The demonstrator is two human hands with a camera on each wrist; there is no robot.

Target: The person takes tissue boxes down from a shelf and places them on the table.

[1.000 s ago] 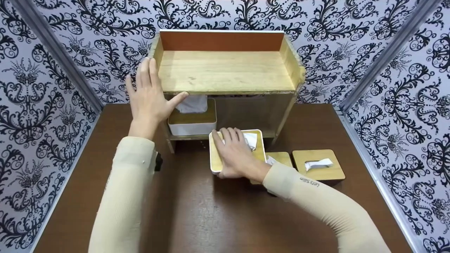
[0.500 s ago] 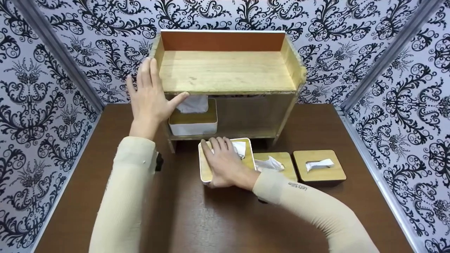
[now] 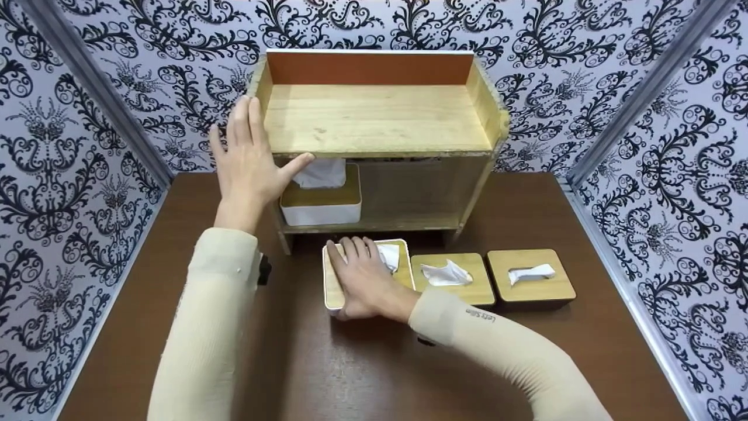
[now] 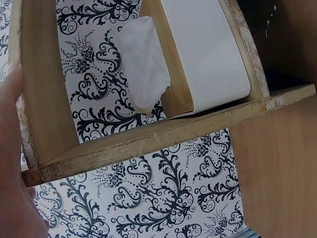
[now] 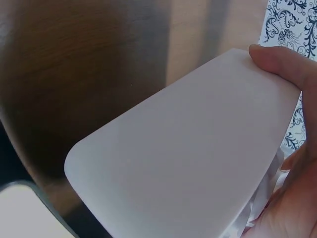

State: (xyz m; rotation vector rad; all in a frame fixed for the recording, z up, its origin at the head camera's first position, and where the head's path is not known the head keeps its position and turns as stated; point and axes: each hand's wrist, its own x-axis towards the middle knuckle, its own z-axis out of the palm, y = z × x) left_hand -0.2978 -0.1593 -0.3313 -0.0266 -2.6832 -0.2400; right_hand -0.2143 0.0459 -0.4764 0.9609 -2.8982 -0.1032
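Note:
My right hand (image 3: 368,283) grips a white tissue box (image 5: 183,144) with a wooden lid from above. Its thumb lies on the white near side and its fingers spread over the lid, partly hiding the white tissue. That box is in front of the wooden shelf unit (image 3: 380,120), left of a second tissue box (image 3: 422,292). My left hand (image 3: 248,169) rests at the upper left corner of the shelf unit, fingers straight and thumb along the top board's front edge. Below it, another white tissue box (image 3: 321,214) stands at the left of the lower shelf.
A third wood-lidded box, a dark-sided tissue box (image 3: 532,291), sits at the right of the row on the brown table (image 3: 327,380). Patterned walls (image 3: 660,193) enclose the table at the back and sides.
My right hand has moved left and toward me with the white tissue box, uncovering the second box beside it. The left hand stays at the shelf corner.

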